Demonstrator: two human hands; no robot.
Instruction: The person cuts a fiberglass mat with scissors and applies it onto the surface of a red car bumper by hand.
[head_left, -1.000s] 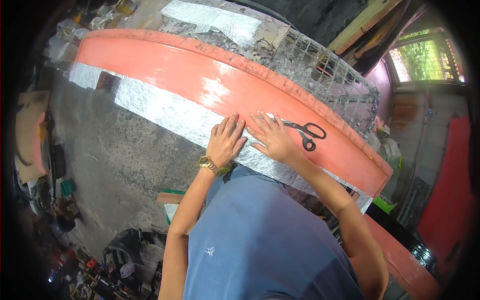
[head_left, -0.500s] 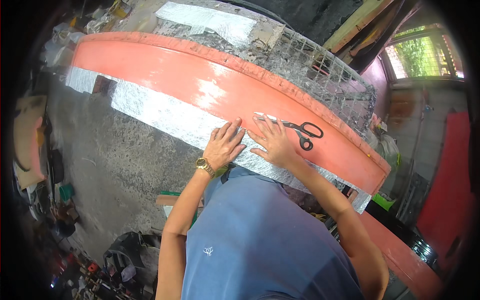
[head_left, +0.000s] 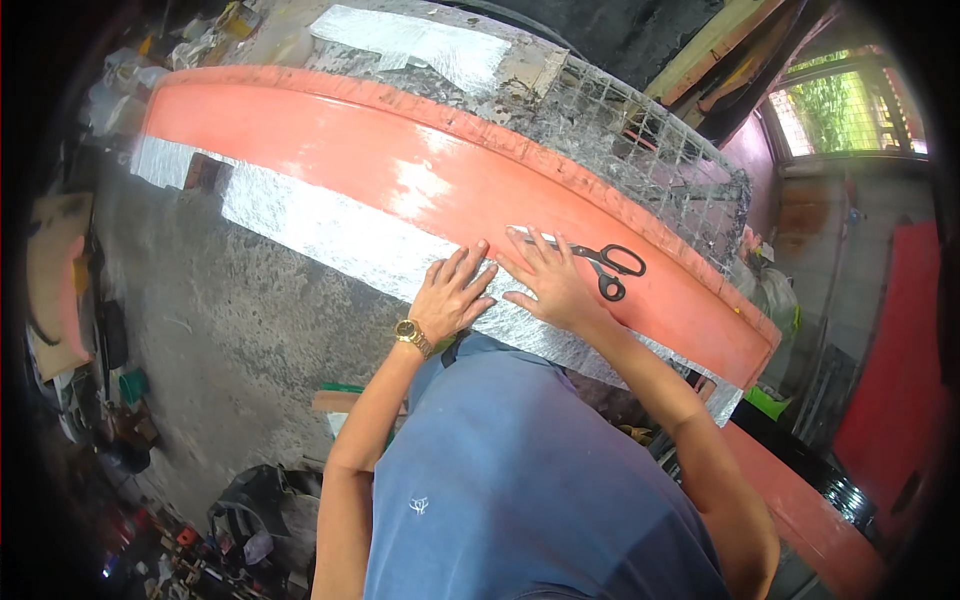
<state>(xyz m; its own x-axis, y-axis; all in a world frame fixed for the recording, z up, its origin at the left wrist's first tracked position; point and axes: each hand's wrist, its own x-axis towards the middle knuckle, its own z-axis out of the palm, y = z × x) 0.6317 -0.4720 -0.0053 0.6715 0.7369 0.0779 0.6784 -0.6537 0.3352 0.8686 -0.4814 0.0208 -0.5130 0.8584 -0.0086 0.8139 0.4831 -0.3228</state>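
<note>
A long, curved, glossy orange panel (head_left: 320, 130) with a raised far rim stretches across in front of me. Along its near edge lies a strip of whitish fibrous sheet (head_left: 320, 225), which looks like fibreglass mat. My left hand (head_left: 455, 298) rests flat on this strip, its fingertips reaching the orange surface. Beside it, my right hand (head_left: 548, 280) presses down with spread fingers, covering part of the strip and the panel. A pair of scissors with black handles (head_left: 612, 268) lies on the panel, its blades partly hidden under my right fingers.
Beyond the panel is a stained worktop with a wire grid (head_left: 690, 165) and another piece of white fibrous sheet (head_left: 410, 42). A concrete floor (head_left: 260, 290) spreads at the left, with clutter and a green container (head_left: 132, 383). Another orange panel (head_left: 810, 510) sits at lower right.
My left hand has shifted slightly to the right, closer to my right hand. My right hand has barely moved, and the scissors and sheet lie as before.
</note>
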